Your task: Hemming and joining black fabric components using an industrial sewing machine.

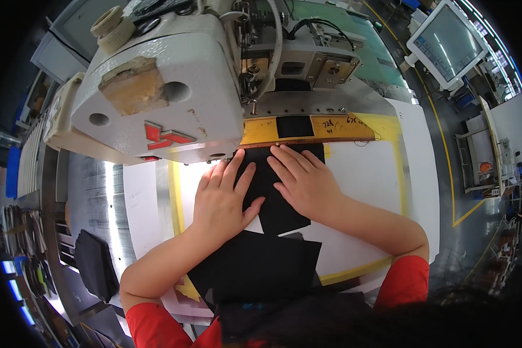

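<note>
My left hand (225,197) lies spread on a black fabric piece (278,214), its fingertips just below the white sewing machine head (156,98). My right hand (301,182) rests flat on the same piece, fingers apart, tips at a long yellow bar (342,130) with a small black square on it. The bar runs along a metal plate (290,107) of the machine. A second black piece (255,264) lies nearer me on the white sheet (359,197), which has yellow tape borders. The needle area under the head is hidden.
At the left, a stack of black pieces (91,264) sits on a metal table (104,203). A screen (446,43) stands at the upper right above an aisle with yellow floor lines. Shelves with materials (29,243) are at the far left, a workbench (481,151) at the right.
</note>
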`<move>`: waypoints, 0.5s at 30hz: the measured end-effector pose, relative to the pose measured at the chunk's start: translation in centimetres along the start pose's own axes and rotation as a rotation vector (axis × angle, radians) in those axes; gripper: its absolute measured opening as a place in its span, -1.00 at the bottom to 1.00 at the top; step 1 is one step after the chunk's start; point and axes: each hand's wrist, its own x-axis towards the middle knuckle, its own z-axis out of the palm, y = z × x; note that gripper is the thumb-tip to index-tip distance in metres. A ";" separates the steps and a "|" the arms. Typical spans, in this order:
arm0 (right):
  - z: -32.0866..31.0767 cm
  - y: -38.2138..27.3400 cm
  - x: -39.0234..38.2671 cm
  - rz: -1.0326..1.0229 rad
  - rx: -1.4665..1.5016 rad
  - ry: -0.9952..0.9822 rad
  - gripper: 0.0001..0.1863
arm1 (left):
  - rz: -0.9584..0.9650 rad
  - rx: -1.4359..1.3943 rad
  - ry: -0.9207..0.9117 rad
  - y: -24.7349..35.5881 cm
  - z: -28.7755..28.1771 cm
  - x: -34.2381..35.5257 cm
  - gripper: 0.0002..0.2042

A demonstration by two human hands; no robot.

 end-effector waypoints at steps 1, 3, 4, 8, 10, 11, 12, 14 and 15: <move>-0.2 0.2 -0.4 0.028 -0.001 -0.016 -0.42 | -0.008 -0.001 0.006 0.0 0.0 -0.1 -0.41; -0.5 0.8 -1.1 0.047 -0.009 -0.027 -0.40 | -0.002 -0.001 -0.009 0.1 0.0 -0.1 -0.40; -0.7 1.0 -1.4 0.056 -0.012 -0.038 -0.38 | -0.011 -0.006 -0.010 0.1 0.0 -0.1 -0.40; -1.3 1.8 -2.5 0.084 -0.021 -0.059 -0.41 | -0.017 -0.010 -0.022 0.3 0.2 0.2 -0.40; -1.5 2.1 -3.3 0.108 -0.049 -0.070 -0.40 | -0.016 0.001 -0.027 0.5 0.1 0.3 -0.40; -1.7 2.2 -3.6 0.115 -0.051 -0.068 -0.40 | -0.018 0.015 -0.025 0.6 0.0 0.4 -0.40; -1.9 2.2 -3.8 0.130 -0.067 -0.073 -0.40 | -0.022 0.030 -0.024 0.6 0.0 0.4 -0.41; -2.4 2.1 -4.0 0.149 -0.082 -0.077 -0.40 | -0.018 0.037 -0.022 0.7 0.0 0.5 -0.41; -2.6 2.0 -4.0 0.151 -0.107 -0.102 -0.40 | -0.022 0.043 -0.018 0.7 0.0 0.5 -0.41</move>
